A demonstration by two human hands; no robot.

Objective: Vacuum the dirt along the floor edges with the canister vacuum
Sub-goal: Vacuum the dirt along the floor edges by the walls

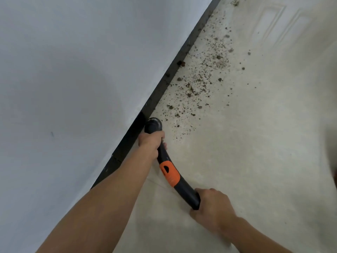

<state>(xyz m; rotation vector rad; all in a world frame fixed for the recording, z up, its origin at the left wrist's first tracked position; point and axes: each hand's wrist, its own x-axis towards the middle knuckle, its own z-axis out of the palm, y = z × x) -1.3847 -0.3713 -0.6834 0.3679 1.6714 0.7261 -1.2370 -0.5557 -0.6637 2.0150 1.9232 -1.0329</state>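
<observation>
Fingers of the left hand (150,143) curl tight round the curved black vacuum tube with orange collar (169,173), just behind its round nozzle (153,125), which sits against the dark baseboard (164,84). The right hand (213,205) grips the tube's rear end. Beyond, brown crumbly dirt (200,79) strews the pale floor (255,143).

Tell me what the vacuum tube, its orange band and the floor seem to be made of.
The vacuum tube looks like hard black plastic, smooth with a soft sheen along its curve. The orange band is probably moulded plastic, matte, with a cut-out slot. The floor is pale and dull with faint mottling, perhaps concrete or vinyl; the look leaves it open.
</observation>
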